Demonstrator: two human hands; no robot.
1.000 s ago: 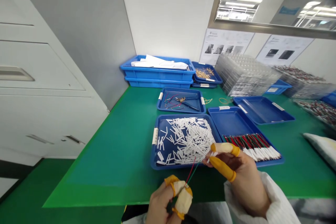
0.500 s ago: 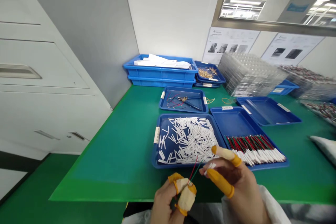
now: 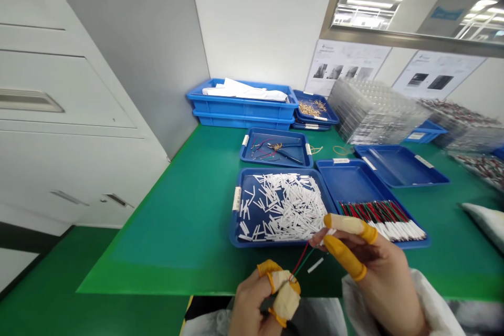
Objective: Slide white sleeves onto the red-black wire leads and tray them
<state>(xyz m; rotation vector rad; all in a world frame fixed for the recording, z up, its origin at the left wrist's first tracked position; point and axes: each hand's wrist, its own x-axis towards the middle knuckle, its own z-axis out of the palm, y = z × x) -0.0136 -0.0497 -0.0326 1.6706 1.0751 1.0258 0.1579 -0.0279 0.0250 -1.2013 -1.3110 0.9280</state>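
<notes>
at a green bench mat (image 3: 157,241), a worker's left hand (image 3: 255,307) held a red and green wire pair (image 3: 300,263) at 6 o'clock in the frame. its thumb and forefinger, capped in orange finger cots (image 3: 285,299) wrapped with cream tape, pressed together on the wires, and the free ends angled up toward 1 o'clock. the right hand (image 3: 378,262) hovered at 4 o'clock, its forefinger (image 3: 348,224) and thumb (image 3: 344,257), both in orange cots, spread in a narrow v near the wire tips. a white scrap (image 3: 328,232) showed at the fingertips, but whether it was gripped, or touched the wires, could not be told. holding the wires close to their ends appeared the steady way to work, since a short free length would wander less. a loose white tube (image 3: 315,265) showed just below the wires, apart from both hands. from the hands, a blue tray (image 3: 235,220) heaped with white tubes (image 3: 281,205) sat at 11 o'clock, and a second blue tray (image 3: 378,189) of white-tipped wires (image 3: 381,218) sat at 1 o'clock. farther off at 12 o'clock, a small blue tray (image 3: 275,134) held pliers (image 3: 285,152).
</notes>
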